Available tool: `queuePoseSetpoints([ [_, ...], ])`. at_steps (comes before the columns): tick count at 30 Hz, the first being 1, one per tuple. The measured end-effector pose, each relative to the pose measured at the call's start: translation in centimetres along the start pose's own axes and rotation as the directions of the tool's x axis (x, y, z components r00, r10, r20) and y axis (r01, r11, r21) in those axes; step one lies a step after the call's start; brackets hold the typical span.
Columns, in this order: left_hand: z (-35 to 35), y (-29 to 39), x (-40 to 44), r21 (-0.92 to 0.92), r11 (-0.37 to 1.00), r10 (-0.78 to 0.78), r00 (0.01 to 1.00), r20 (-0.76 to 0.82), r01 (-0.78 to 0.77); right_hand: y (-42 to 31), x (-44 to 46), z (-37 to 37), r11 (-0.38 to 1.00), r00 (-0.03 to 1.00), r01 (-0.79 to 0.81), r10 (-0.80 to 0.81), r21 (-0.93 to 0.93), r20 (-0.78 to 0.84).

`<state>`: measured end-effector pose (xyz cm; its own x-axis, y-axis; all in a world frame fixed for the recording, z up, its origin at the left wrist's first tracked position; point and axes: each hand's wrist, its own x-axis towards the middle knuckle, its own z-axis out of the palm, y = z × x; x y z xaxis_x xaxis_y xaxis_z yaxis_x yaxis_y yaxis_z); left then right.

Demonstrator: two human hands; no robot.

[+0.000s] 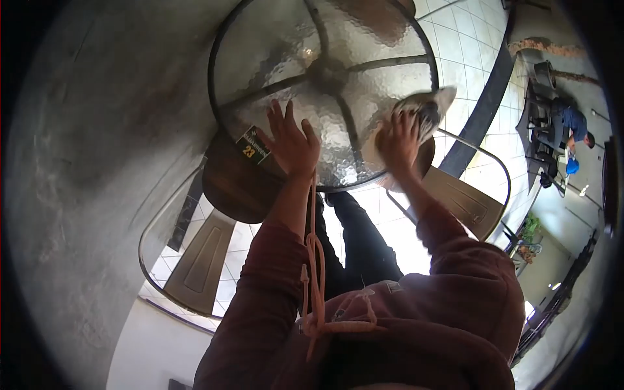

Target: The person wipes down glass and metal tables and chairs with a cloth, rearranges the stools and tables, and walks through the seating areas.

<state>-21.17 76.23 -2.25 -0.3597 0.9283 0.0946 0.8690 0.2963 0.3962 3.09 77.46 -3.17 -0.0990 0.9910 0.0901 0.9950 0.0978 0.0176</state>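
Observation:
A round glass table (286, 55) with textured glass and a dark metal rim and crossbars lies in front of me. My left hand (294, 144) rests flat near its close left edge, fingers spread, holding nothing. Just beside its thumb is a small dark card (252, 144) with the number 23 in yellow. At the right edge of the glass, my right hand (400, 138) presses its fingers onto a greyish cloth (442, 104). One end of the cloth sticks out past the rim and is blurred by motion.
Metal chairs with brown backs stand at the left (201, 266) and right (465, 198) of my legs. A grey wall (110, 130) borders the table's left side. Far right, another person (572, 123) sits at dark furniture, near a blue item (572, 166). The floor is white tile (465, 39).

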Motion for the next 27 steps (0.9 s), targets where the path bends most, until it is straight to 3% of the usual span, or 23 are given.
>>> queuePoseSetpoints([
  [1,-0.2,-0.2,0.0,0.0,1.0,-0.018,1.0,-0.004,0.018,-1.7,-2.2,0.3,0.999,0.998,0.034,-0.033,-0.023,0.057],
  [3,-0.9,-0.6,-0.4,-0.308,0.951,-0.023,0.999,-0.037,0.01,-7.4,-3.2,-1.8,0.996,0.997,0.05,-0.054,0.074,0.056],
  [7,-0.6,-2.0,-0.4,-0.498,0.867,-0.068,0.983,-0.17,-0.027,-14.5,2.9,-3.4,0.957,0.981,0.196,-0.191,0.214,-0.046],
  [9,0.2,-3.1,-0.3,-0.86,0.509,-0.277,0.939,-0.203,-0.036,-17.0,4.0,-1.0,0.911,0.952,0.299,-0.265,0.285,-0.153],
  [10,0.8,-3.9,-0.3,-0.911,0.397,-0.268,0.934,-0.234,-0.114,-17.5,3.7,-1.7,0.89,0.942,0.335,-0.325,0.309,-0.085],
  [11,1.2,-4.8,-0.9,-0.912,0.394,-0.26,0.939,-0.225,-0.11,-17.7,2.8,-2.6,0.871,0.925,0.361,-0.379,0.334,-0.01],
  [13,1.5,-5.3,-1.1,-0.811,0.561,-0.109,0.957,-0.27,-0.165,-17.2,-0.9,-1.1,0.871,0.916,0.385,-0.401,0.304,-0.013],
  [17,0.4,-3.3,-1.1,-0.925,0.373,-0.226,0.96,-0.167,-0.074,-10.6,-6.6,-2.7,0.687,0.818,0.52,-0.571,0.506,-0.066],
  [19,0.3,-3.2,-1.3,-0.826,0.554,-0.134,0.968,-0.214,-0.106,-6.3,-6.8,-1.9,0.728,0.84,0.498,-0.541,0.472,-0.052],
  [20,0.3,-3.0,-1.6,-0.822,0.56,-0.117,0.973,-0.201,-0.102,-4.2,-7.1,-1.5,0.757,0.852,0.484,-0.521,0.439,-0.041],
  [22,0.6,-2.2,-1.2,-0.707,0.699,-0.102,0.964,-0.245,-0.105,0.9,-5.7,0.2,0.822,0.869,0.479,-0.492,0.308,-0.039],
  [24,0.6,-1.4,-1.2,-0.616,0.78,-0.056,0.968,-0.246,-0.112,4.4,-2.5,-1.3,0.915,0.942,0.333,-0.332,0.227,-0.045],
  [27,0.9,-0.9,-1.4,-0.421,0.897,0.031,0.97,-0.243,-0.135,8.5,2.4,-1.2,0.959,0.967,0.253,-0.249,0.13,-0.049],
])
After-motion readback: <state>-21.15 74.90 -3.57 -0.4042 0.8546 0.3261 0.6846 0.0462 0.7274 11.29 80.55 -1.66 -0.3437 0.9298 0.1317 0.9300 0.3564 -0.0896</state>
